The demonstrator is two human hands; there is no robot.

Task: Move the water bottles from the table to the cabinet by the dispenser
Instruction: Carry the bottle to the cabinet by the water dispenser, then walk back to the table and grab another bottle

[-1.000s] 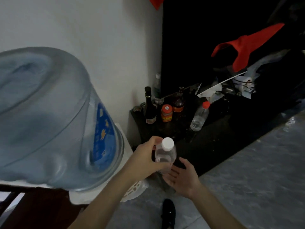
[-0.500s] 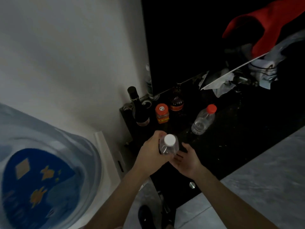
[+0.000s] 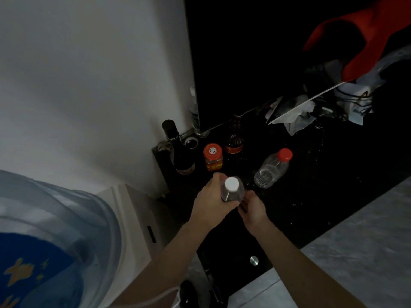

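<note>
My left hand (image 3: 212, 202) grips a clear water bottle with a white cap (image 3: 232, 189), upright over the near left part of the black cabinet top (image 3: 311, 196). My right hand (image 3: 253, 207) touches the bottle's lower right side; its fingers are partly hidden, so whether they curl round the bottle is unclear. Another clear bottle with a red cap (image 3: 272, 168) stands on the cabinet to the right. The water dispenser (image 3: 131, 210) with its big blue jug (image 3: 49, 241) is at the left.
At the cabinet's back left stand a dark wine bottle (image 3: 179, 150), an orange-lidded jar (image 3: 213, 157) and a brown bottle (image 3: 234, 138). Crumpled white paper (image 3: 295, 116) and red cloth (image 3: 360, 41) lie at the back right. A cabinet knob (image 3: 254, 260) and grey floor (image 3: 355, 252) are below.
The view tilted down and closer to the cabinet. The white-capped bottle moved forward over the cabinet top, and my right hand closed in against its side.
</note>
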